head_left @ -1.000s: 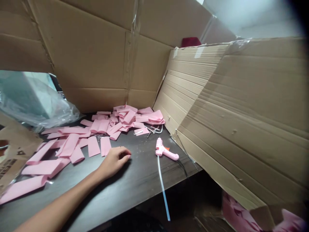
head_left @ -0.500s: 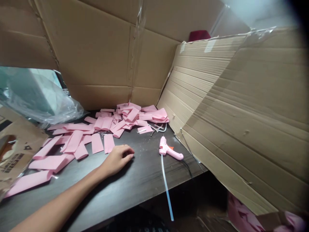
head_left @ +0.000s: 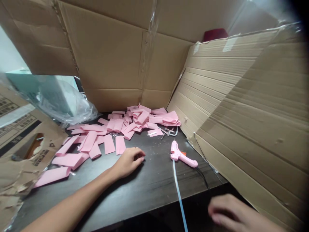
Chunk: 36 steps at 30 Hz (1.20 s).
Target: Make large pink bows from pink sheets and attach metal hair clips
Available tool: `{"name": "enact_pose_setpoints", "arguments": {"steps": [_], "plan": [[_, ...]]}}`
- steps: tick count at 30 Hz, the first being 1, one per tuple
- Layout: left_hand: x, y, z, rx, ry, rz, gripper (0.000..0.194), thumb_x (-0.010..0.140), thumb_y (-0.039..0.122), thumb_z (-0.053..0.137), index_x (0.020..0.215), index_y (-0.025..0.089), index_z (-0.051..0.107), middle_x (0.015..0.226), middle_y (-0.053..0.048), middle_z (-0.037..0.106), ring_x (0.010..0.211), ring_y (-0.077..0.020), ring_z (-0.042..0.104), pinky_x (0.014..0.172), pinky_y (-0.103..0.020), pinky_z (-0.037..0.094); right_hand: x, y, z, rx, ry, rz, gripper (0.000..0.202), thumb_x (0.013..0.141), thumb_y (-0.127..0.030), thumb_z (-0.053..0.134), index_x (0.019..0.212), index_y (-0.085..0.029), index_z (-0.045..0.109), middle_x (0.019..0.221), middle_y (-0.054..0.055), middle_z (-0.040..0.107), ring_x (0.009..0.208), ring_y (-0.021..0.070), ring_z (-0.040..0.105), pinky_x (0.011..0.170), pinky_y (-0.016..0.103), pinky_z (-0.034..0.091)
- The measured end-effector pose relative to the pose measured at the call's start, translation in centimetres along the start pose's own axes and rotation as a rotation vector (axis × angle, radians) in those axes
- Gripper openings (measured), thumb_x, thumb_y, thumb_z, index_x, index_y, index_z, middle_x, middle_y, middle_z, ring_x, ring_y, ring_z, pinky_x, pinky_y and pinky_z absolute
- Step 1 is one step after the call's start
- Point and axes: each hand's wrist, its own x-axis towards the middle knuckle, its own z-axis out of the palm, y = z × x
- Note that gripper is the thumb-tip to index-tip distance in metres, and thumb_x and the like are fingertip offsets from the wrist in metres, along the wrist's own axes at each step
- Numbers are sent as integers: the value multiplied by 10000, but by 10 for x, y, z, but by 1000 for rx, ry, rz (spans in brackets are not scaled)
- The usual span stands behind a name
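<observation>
My left hand (head_left: 131,162) rests on the dark table just right of the nearest pink strips, its fingers loosely curled with a gap to the thumb and nothing visible in them. At the lower right, past the table's edge, my right hand (head_left: 228,209) is smeared by motion; its fingers look bent, but whether they hold anything is unclear. Between the hands lies a pink glue gun (head_left: 175,151) with an orange trigger. A long translucent glue stick (head_left: 178,190) runs from its back over the table edge. Many folded pink strips (head_left: 90,140) are spread and heaped behind my left hand.
Small metal clips (head_left: 166,131) lie by the heap. Cardboard walls (head_left: 108,58) close in the back and right (head_left: 229,106). On the left are a printed carton (head_left: 21,129) and a clear plastic bag (head_left: 79,109). A black cord (head_left: 204,177) trails from the glue gun.
My right hand has come into view at the lower right. The whole scene has shifted to the right in view; my left hand stays in the same place on the table.
</observation>
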Motion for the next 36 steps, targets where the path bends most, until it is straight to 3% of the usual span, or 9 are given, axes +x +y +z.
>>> {"name": "enact_pose_setpoints", "arguments": {"steps": [5,9,12,15,19,26,30,33,36], "plan": [[-4,0,3,-178,13,-45,142,805,151,512,942,174,543,787,-22,631,708,-148,569,670,-285,428,94,16,-18,-176,255,45,246,902,-338,452,1037,-236,631,1071,103,657,948,253,645,737,346,538],[-5,-1,3,-275,17,-68,201,761,59,410,893,206,369,768,2,608,621,-116,551,575,-241,429,129,27,3,-234,196,-22,296,858,-280,475,1126,-223,590,1097,100,642,987,263,629,805,380,523],[-4,-1,3,-391,-8,-90,258,704,12,326,838,224,267,781,-6,626,596,-102,565,553,-228,453,140,23,15,-189,165,-75,287,871,-233,435,1113,-208,588,1039,89,655,961,243,625,841,375,504],[-3,-1,4,-709,-64,-158,256,697,20,313,827,226,232,763,-20,651,584,-112,608,530,-227,470,152,10,19,-154,182,-118,305,859,-205,438,1129,-201,580,1059,85,652,964,225,618,841,344,497],[-1,0,7,-996,-115,-203,249,742,54,372,840,226,221,801,-46,681,569,-138,648,481,-230,495,169,-3,18,-300,217,-125,278,817,-195,479,1063,-187,609,990,82,659,900,252,605,788,372,482],[-4,1,1,-1042,-206,-182,169,920,250,397,881,233,234,1026,-131,665,548,-158,669,348,-176,455,165,23,22,-429,328,-227,218,857,-257,463,997,-172,606,925,88,657,815,232,620,715,346,482],[-7,6,0,-1044,-220,-140,172,904,199,376,882,245,212,987,-98,673,541,-156,667,349,-172,450,159,41,23,-585,376,-139,220,841,-260,453,965,-174,612,911,108,670,819,273,619,698,398,483],[-7,11,0,-1036,-218,-127,202,851,137,364,858,249,195,920,-58,678,495,-143,645,333,-167,433,159,37,19,-712,422,-55,234,801,-209,447,951,-154,619,928,147,679,841,329,601,683,460,466],[-7,11,1,-959,-235,-162,232,791,89,342,852,251,188,825,-7,666,425,-119,601,317,-154,401,164,16,7,-684,514,-89,300,818,-198,433,1054,-122,603,1017,171,671,919,358,586,723,488,455]]}}
